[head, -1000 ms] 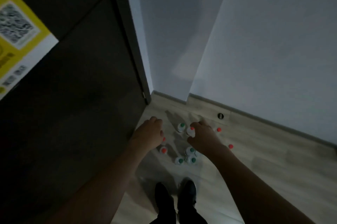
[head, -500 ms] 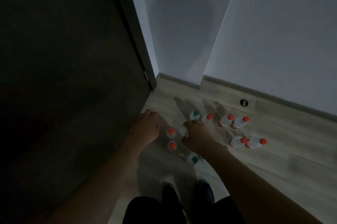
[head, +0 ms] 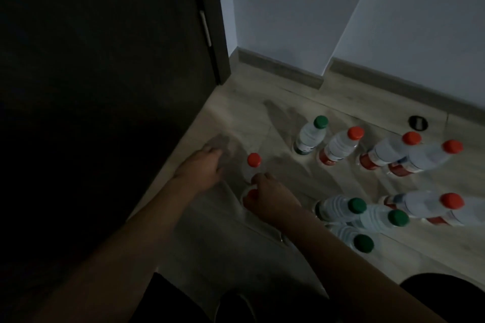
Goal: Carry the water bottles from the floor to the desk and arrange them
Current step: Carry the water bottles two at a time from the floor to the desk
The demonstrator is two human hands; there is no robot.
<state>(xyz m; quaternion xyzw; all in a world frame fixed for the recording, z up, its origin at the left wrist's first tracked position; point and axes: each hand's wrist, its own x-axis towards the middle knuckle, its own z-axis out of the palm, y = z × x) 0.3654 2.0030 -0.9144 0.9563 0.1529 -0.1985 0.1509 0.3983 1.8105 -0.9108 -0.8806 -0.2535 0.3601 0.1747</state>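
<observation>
Red caps mark the two bottles nearest me: one red-capped bottle (head: 254, 160) stands free between my hands, and a second red cap (head: 252, 193) peeks out just under my right hand (head: 271, 199). My right fingers are curled over that nearer bottle's top, though the dim light hides whether they have closed on the neck or only touch it. My left hand (head: 200, 169) hangs relaxed beside the free bottle, holding nothing that I can see.

The other water bottles (head: 338, 146) stand upright on the wooden floor (head: 262, 117) to my right, green and red caps mixed, near the wall. No worktop shows here, so all of the carrying seems to remain.

To do this well I think I should wrap my right fingers round the neck below the cap, not pinch the cap itself, and bring my left fingers round the free bottle likewise. Lifting both straight up should keep them from knocking each other over.
</observation>
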